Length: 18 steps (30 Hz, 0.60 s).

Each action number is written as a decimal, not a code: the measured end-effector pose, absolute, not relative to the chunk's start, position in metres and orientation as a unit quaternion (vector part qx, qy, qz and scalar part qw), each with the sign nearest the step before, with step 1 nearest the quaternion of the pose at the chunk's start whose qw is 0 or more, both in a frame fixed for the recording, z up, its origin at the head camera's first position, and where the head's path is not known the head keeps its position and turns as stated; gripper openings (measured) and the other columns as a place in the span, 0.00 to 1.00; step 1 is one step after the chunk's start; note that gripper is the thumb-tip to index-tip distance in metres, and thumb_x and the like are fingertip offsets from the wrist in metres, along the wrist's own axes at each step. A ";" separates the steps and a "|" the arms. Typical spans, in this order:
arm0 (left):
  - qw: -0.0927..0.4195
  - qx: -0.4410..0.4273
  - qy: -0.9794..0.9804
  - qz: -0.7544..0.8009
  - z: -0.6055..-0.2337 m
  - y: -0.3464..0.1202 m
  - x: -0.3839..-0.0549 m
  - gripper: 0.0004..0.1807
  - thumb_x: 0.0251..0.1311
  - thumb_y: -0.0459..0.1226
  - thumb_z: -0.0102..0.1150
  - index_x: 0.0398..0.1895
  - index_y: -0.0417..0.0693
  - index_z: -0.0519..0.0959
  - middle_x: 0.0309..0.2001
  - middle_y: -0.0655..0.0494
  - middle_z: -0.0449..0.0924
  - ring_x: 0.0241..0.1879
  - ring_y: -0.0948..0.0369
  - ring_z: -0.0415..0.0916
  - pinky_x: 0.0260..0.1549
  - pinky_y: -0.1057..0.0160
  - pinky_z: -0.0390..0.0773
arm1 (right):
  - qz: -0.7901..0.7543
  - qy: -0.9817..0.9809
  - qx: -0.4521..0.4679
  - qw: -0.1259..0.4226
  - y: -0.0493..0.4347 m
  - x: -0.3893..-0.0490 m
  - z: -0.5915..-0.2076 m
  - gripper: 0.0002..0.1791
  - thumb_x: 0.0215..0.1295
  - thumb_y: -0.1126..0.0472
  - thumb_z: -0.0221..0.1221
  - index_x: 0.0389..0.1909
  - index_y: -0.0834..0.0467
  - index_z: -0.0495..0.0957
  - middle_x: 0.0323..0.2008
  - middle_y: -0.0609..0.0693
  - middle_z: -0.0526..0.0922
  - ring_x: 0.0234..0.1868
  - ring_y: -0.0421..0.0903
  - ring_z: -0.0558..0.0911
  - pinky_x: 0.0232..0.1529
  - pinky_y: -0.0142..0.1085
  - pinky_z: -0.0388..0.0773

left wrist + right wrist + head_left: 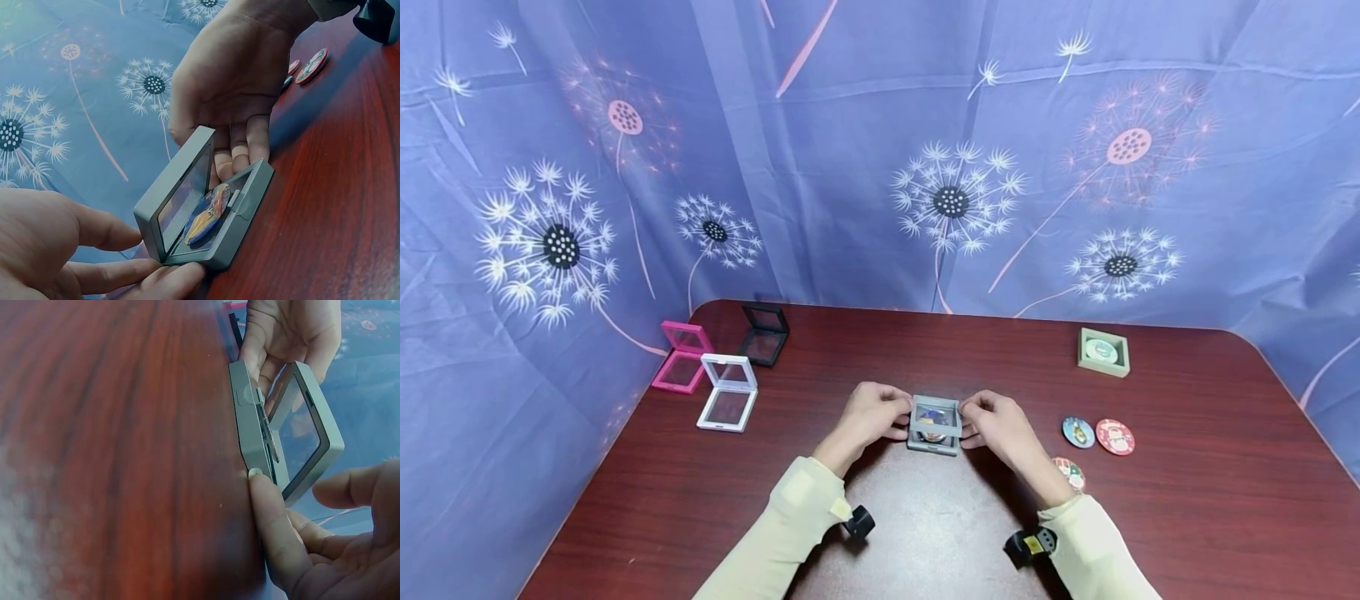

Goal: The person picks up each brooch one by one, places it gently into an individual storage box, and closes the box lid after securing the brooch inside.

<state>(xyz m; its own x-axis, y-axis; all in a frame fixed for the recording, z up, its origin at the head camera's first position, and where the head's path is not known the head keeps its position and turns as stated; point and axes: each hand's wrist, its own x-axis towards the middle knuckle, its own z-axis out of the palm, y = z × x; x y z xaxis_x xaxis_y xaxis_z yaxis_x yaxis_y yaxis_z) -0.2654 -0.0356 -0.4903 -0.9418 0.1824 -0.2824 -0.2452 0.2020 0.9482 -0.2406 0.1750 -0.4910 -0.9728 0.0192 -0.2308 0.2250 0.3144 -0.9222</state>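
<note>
A grey hinged display case [935, 447] with clear windows stands part-way open on the table. Inside lies a round badge [208, 214] with blue, yellow and orange on it, seen through the raised lid in the head view. At the case's left side, my left hand [871, 414] grips its edge, with fingers against both lid and base in the left wrist view. My right hand [1000, 425] holds the opposite side. In the right wrist view, a fingertip [262, 487] of that hand presses the base's edge.
At the left stand open pink [679, 372], white [727, 410] and black [763, 347] cases. A pale green case [1103, 352] with a round badge lies back right. Blue [1078, 432] and red [1116, 437] badges lie right; another badge [1070, 473] is partly behind my right forearm.
</note>
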 end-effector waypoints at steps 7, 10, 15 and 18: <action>0.169 -0.019 0.756 0.632 -0.490 -0.036 -0.266 0.11 0.69 0.30 0.62 0.49 0.32 0.87 0.43 0.45 0.87 0.38 0.56 0.85 0.34 0.59 0.90 | -0.580 0.807 0.065 0.087 0.175 -0.240 -0.490 0.10 0.75 0.67 0.55 0.43 0.71 0.80 0.33 0.57 0.83 0.30 0.48 0.86 0.34 0.42 0.90; 0.167 -0.017 0.755 0.633 -0.490 -0.036 -0.265 0.12 0.68 0.29 0.62 0.49 0.31 0.87 0.42 0.45 0.87 0.38 0.56 0.85 0.34 0.59 0.90 | -0.579 0.808 0.065 0.087 0.175 -0.240 -0.490 0.10 0.74 0.67 0.55 0.43 0.71 0.80 0.34 0.58 0.84 0.30 0.47 0.86 0.34 0.42 0.90; 0.170 -0.018 0.752 0.636 -0.491 -0.036 -0.266 0.12 0.67 0.29 0.62 0.50 0.31 0.87 0.41 0.46 0.86 0.36 0.57 0.85 0.34 0.59 0.90 | -0.579 0.808 0.063 0.088 0.174 -0.239 -0.488 0.10 0.71 0.68 0.55 0.44 0.72 0.80 0.36 0.59 0.85 0.30 0.46 0.86 0.35 0.43 0.90; 0.171 -0.020 0.751 0.638 -0.492 -0.036 -0.266 0.12 0.67 0.29 0.63 0.50 0.32 0.86 0.41 0.45 0.87 0.36 0.57 0.85 0.34 0.59 0.90 | -0.581 0.807 0.062 0.088 0.174 -0.239 -0.487 0.10 0.70 0.68 0.56 0.44 0.72 0.80 0.36 0.59 0.86 0.30 0.47 0.86 0.35 0.43 0.90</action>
